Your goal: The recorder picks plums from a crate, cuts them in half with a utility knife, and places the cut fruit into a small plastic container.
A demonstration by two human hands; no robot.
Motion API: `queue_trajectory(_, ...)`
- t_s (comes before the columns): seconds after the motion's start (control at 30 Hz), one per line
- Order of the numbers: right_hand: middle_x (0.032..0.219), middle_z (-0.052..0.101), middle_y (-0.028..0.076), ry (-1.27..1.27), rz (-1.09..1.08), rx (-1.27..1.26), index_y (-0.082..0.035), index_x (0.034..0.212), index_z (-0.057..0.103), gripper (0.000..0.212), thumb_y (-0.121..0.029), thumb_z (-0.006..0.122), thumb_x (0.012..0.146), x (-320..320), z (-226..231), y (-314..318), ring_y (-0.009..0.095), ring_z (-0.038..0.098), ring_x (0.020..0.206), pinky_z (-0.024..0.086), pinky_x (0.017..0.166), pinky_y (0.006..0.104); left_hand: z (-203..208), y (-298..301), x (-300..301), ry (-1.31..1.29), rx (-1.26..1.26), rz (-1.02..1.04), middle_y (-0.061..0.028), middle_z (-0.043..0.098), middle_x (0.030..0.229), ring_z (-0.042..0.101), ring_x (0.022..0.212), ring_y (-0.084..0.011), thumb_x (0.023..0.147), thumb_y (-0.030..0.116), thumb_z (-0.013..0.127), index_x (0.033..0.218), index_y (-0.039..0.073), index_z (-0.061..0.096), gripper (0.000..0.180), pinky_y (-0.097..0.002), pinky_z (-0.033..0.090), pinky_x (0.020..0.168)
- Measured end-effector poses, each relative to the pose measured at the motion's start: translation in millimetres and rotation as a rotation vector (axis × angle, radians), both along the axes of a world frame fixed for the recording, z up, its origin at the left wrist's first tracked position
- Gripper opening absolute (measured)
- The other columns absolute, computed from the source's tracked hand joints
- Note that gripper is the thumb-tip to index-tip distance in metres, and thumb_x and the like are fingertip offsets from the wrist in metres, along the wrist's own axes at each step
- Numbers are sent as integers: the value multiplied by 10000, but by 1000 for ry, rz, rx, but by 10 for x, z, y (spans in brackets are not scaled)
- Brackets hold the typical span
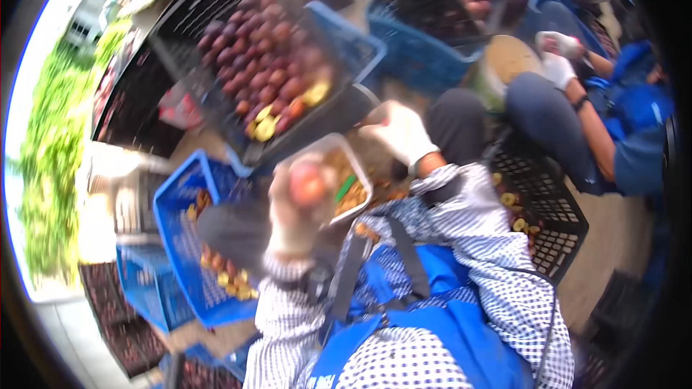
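One held fruit (308,184), one white tub (355,161), one co-worker (638,147), apparently at least four blue crates (213,305).

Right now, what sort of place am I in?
Likely a fruit-sorting or cutting area: your left hand holds a round red fruit, a black plastic crate is heaped with reddish-purple fruit, and a blue plastic crate contains yellow-fleshed cut pieces.

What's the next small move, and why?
Probably bring the right hand to the reddish fruit: the left hand holds it, the right is apart from it, and cut yellow pieces lie in the black crate.
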State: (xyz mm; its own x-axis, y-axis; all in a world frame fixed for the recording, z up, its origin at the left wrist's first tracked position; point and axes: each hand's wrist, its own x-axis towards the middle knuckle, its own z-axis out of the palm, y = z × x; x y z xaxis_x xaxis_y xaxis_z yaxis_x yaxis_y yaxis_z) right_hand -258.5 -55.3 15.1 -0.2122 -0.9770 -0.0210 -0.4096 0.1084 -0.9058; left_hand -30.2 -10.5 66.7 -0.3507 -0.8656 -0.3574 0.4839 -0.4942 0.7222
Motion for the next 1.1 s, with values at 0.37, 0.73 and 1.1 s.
queue_trajectory(0.37,648,502,-17,-717,322,199,10,1124,633,563,-533,567,991,461,420,697,37,404,458,316,402,189,-592,421,487,442,33,298,-117,617,1121,559,740,-201,1002,601,471,1283,57,538,616,-322,454,626)
queue_trajectory(0.73,726,582,91,-55,639,-64,-41,967,611,283,-324,609,986,796,279,741,223,581,641,456,601,337,-599,460,485,106,-32,250,-80,647,900,444,506,-98,950,707,468,1194,60,563,698,-218,343,471)
queue_trajectory(1.1,747,611,176,97,652,-218,-59,939,603,237,-291,641,964,996,318,765,384,631,680,484,596,428,-582,547,449,-62,-28,296,-7,625,831,409,475,-49,962,737,392,1206,68,585,738,-208,319,444)
